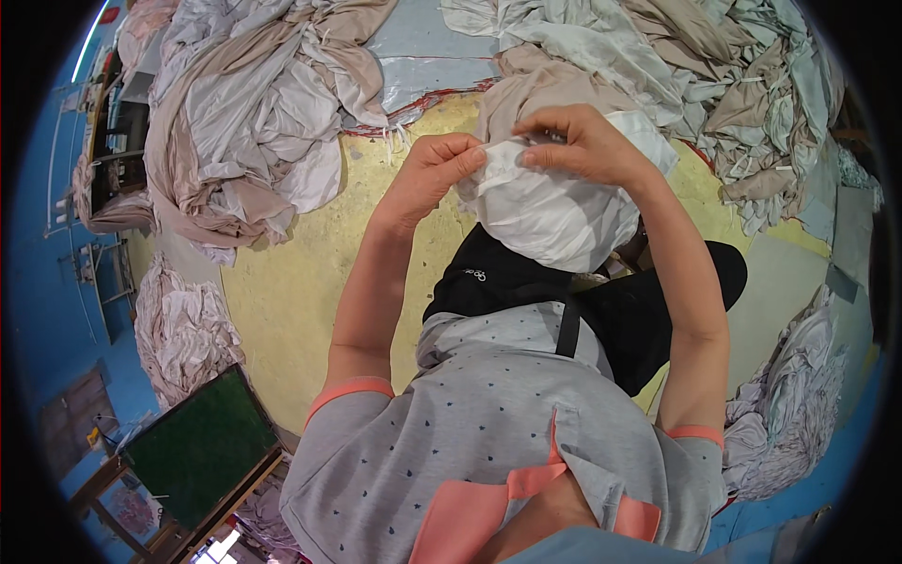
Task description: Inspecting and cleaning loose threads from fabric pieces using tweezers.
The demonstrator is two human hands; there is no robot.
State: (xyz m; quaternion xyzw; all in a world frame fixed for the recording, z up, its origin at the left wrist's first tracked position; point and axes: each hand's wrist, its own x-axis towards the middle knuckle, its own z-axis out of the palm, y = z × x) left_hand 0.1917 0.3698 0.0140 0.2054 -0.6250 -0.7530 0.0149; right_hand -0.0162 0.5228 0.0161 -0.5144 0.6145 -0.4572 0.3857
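Note:
In front of me my left hand (432,174) pinches the top edge of a white cloth (564,211) between thumb and forefinger. Close by on the right, my right hand (584,146) curves over the same cloth, its thumb against the fabric and its forefinger arched above with a small gap between. The other right fingers are partly hidden, but the hand appears to grip the cloth. The bunched white fabric hangs down over my lap, in front of my black trousers (489,268). Behind it lies a beige piece of cloth (526,89), which runs back toward the far heap.
Large heaps of white and beige cloth (263,113) lie at the far left and far right (752,85). Smaller cloth piles sit at the left (183,320) and right (789,414). A green board (202,446) stands lower left. The yellow floor (291,301) is worn.

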